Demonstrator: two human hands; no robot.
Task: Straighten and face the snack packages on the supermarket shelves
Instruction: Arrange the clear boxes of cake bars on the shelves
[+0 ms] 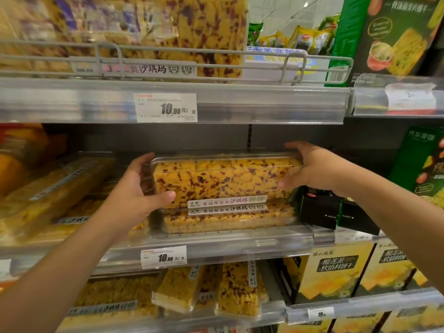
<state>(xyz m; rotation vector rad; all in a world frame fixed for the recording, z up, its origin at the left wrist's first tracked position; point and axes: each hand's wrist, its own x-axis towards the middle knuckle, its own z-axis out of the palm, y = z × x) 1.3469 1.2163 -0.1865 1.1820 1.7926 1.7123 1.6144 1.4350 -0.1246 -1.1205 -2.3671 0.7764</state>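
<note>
Centrally, on the middle shelf [216, 239]: one clear snack box [223, 179] of yellow cake with red flecks, held by both ends, label strip facing out. Left hand [139, 188] gripped the left end, thumb across the front face, fingers curled behind. Right hand [310, 169] gripped the right end, fingers curled over the top edge. The box sat atop a second matching box [228, 219]. Black cartons [336, 210] stood just beside, right. Price tag [164, 257] on the shelf rail below; another price tag [165, 107] above.
</note>
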